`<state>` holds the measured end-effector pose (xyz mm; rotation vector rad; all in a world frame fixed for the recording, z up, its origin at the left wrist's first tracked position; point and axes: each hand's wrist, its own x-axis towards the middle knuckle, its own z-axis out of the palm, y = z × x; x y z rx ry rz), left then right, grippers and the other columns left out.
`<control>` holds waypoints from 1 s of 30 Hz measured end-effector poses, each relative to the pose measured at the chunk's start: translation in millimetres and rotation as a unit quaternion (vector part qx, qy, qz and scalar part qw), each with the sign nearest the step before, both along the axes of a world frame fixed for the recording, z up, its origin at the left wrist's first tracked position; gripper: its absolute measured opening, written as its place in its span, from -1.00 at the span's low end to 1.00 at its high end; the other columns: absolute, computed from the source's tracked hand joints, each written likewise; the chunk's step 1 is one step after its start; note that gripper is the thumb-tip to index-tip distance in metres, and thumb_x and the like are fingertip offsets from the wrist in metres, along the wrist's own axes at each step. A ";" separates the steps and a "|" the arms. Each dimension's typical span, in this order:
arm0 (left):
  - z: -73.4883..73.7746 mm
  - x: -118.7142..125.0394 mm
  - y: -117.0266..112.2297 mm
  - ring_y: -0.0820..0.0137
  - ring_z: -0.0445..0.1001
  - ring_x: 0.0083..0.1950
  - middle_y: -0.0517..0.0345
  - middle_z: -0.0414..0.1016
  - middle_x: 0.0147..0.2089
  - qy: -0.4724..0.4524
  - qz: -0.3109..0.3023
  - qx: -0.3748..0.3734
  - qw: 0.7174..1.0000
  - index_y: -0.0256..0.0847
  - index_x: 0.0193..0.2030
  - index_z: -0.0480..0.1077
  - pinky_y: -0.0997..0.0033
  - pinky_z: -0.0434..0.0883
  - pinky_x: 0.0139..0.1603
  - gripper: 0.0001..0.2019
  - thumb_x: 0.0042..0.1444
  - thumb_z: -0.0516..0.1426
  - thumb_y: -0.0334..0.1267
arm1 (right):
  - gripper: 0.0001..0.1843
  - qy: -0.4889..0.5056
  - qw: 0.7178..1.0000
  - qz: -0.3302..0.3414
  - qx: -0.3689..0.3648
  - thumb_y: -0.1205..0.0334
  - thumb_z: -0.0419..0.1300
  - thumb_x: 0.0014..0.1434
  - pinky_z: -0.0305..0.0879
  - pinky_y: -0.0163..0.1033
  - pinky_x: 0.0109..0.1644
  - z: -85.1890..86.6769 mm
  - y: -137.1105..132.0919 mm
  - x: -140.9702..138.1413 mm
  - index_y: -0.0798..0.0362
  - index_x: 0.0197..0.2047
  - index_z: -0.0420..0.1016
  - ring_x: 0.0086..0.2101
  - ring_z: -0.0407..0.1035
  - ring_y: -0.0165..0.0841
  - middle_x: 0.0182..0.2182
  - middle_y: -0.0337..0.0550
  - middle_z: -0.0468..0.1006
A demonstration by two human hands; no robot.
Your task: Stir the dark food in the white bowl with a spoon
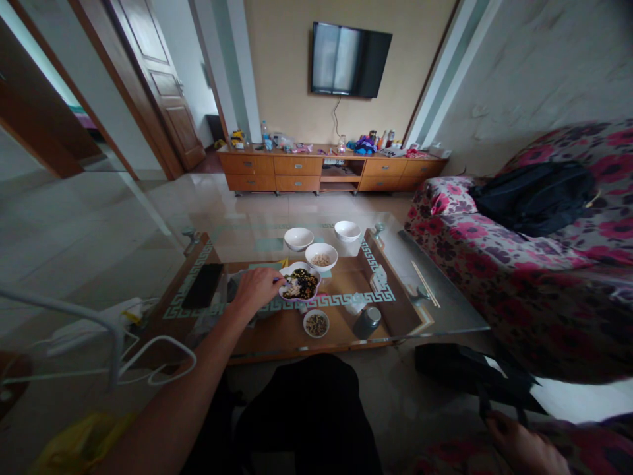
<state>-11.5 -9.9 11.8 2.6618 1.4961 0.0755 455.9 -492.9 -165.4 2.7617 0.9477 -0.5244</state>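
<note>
My left hand [256, 291] reaches over a glass coffee table [448, 310] and grips a thin utensil, perhaps a spoon, whose tip rests in a white scalloped bowl [300, 285] of dark mixed food. Beyond it stands a white bowl of pale grains [321, 258]. A small dish of seeds or grains [316, 324] sits nearer me. Two plain white bowls [299, 238] [347, 231] stand at the far side. My right hand [521, 448] lies low at the bottom right, cut off by the frame, on floral fabric near a black strap [494, 402].
A black phone [202, 285] lies left of the bowls, and a grey cup [368, 321] stands right of them. Chopsticks [425, 287] lie on the glass. A floral sofa [519, 290] holds a black bag [534, 198]. A wooden sideboard [331, 171] stands beyond, cluttered on top.
</note>
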 end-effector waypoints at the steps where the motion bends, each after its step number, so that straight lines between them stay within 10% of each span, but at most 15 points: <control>1: -0.5 -0.1 0.4 0.05 0.61 0.05 0.05 0.68 0.00 0.000 0.000 0.000 1.000 0.05 -0.01 0.67 0.20 0.45 -0.04 -0.75 0.44 0.14 -0.09 | -0.41 -0.001 1.000 0.001 0.004 -0.10 0.02 0.25 0.52 0.09 -0.01 1.2 0.1 -0.9 -0.08 0.14 0.70 -0.10 0.66 0.16 -0.11 0.10 0.75; 30: -13.5 13.0 9.5 0.05 0.64 0.00 0.06 0.70 -0.08 -0.068 0.123 -0.021 0.990 0.08 -0.05 0.70 0.25 0.42 -0.19 -0.79 0.34 0.23 -0.02 | -0.39 0.014 1.000 -0.010 -0.016 -0.11 -0.01 0.30 0.48 0.12 0.07 6.6 5.7 -2.9 -0.09 0.19 0.67 -0.04 0.64 0.17 -0.07 0.08 0.75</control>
